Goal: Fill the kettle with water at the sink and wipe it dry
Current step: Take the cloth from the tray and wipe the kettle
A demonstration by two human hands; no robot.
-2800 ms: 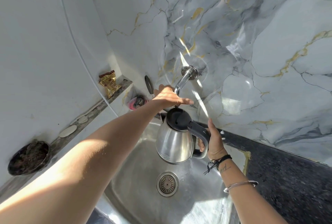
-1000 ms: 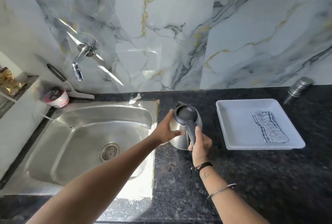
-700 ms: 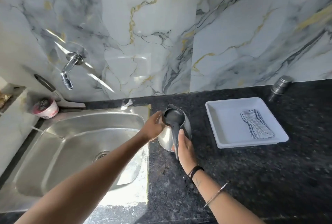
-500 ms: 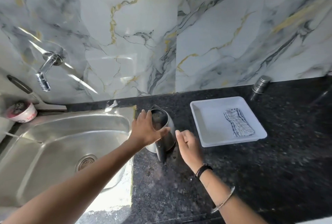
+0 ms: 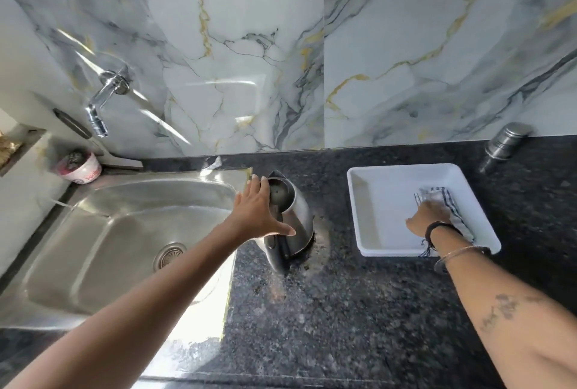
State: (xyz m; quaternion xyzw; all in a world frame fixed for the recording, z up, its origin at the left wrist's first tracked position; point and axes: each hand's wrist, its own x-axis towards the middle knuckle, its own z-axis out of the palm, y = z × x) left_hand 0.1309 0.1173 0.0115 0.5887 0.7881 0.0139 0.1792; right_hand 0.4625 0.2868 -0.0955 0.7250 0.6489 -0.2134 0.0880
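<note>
The steel kettle [image 5: 298,217] with a black handle stands upright on the dark granite counter [image 5: 343,310], just right of the sink [image 5: 118,232]. My left hand [image 5: 257,214] rests on the kettle's lid and left side, thumb across its front. My right hand [image 5: 429,217] is inside the white tray [image 5: 377,201], fingers on the striped cloth [image 5: 452,204] lying there. Whether the fingers have closed on the cloth is blurred. The wall tap [image 5: 103,101] above the sink runs no water.
A steel shaker [image 5: 505,142] stands at the back right of the counter. A small pink-and-white cup [image 5: 82,167] and a black-handled scraper [image 5: 75,123] sit by the sink's back left corner. A ledge runs along the left wall.
The kettle came from under the tap to the counter. My right hand let go of its handle and moved right into the tray onto the cloth. My left hand stays on the kettle.
</note>
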